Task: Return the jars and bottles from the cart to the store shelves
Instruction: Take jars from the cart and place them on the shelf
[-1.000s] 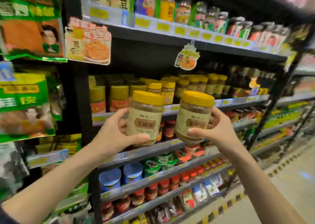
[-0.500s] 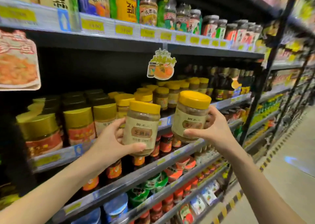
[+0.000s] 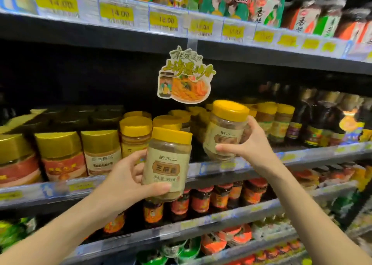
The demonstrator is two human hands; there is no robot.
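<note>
I hold two matching jars with yellow lids and beige labels in front of the store shelves. My left hand (image 3: 128, 182) grips the left jar (image 3: 167, 160) upright, just in front of the middle shelf's edge (image 3: 209, 169). My right hand (image 3: 249, 143) grips the right jar (image 3: 227, 129), tilted a little to the left, higher up and over the shelf edge, close to a row of like yellow-lidded jars (image 3: 136, 133). The cart is out of view.
A paper promo sign (image 3: 185, 77) hangs from the upper shelf just above the right jar. Gold-lidded jars (image 3: 60, 154) fill the shelf's left, dark bottles (image 3: 316, 121) its right. Red-lidded jars (image 3: 199, 200) stand on the shelf below. Price tags (image 3: 163, 20) line the top shelf.
I have come closer to the shelves. Both jars moved forward; the right jar rose and went in over the middle shelf's edge, now tilted.
</note>
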